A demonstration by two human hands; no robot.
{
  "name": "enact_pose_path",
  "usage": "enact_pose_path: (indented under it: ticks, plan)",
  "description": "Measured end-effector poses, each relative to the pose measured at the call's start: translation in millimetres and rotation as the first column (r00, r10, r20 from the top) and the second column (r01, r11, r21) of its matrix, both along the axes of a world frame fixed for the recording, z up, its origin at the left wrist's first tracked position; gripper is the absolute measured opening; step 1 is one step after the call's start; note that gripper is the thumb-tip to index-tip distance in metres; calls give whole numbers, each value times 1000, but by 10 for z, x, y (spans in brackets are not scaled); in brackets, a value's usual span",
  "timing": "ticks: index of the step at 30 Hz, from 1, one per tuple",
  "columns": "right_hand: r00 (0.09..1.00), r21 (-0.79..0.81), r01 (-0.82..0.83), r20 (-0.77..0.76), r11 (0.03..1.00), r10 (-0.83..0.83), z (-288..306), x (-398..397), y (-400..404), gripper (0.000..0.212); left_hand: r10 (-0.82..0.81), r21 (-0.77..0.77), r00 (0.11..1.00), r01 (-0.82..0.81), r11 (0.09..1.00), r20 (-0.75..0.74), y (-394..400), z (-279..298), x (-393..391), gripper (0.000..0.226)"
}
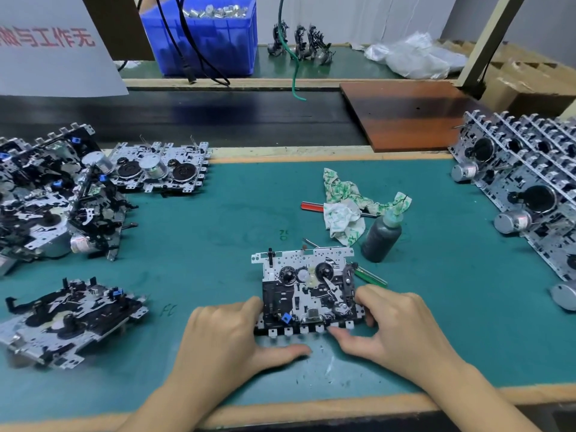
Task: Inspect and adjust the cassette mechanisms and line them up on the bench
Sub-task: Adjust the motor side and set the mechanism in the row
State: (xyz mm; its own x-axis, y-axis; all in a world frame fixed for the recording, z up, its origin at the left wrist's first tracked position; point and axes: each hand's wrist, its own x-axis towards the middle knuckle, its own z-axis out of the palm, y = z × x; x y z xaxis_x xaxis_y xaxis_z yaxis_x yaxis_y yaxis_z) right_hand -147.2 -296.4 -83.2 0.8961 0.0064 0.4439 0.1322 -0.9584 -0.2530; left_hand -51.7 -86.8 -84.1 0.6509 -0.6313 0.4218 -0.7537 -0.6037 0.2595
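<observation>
A: Inspection step — left hand [230,335] and right hand [396,322] grip one cassette mechanism [307,288], fingers curled round its side edges, flat on the green table [202,244].

B: Appearance?

A: Perforated metal plate, two black reels. Next, probably — setting it among the row at right [526,188].

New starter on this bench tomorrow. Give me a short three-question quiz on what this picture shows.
1. True or false: both hands hold the cassette mechanism at the near edge of the bench.
2. What lies draped over the dark bottle: A) a cable, B) a patterned rag, C) a glove?
3. On which side of the person is the ordered row of mechanisms?

Key: 1 true; 2 B; 3 right.
</observation>
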Motion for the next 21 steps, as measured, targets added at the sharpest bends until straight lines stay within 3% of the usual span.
enact_pose_path:
  ticks: [7,12,21]
  plan:
    - [995,27,90,-35,996,-89,18,9,29,56,-65,-9,998,65,998,-14,-27,-26,-58,63]
    - [998,0,-49,-38,999,49,27,-10,-58,48,-13,-15,1000,13,1000,-26,-36,-25,-34,63]
    - [997,113,-70,-22,991,73,53,-33,-17,46,50,-51,998,-52,997,-50,-74,-12,-11,63]
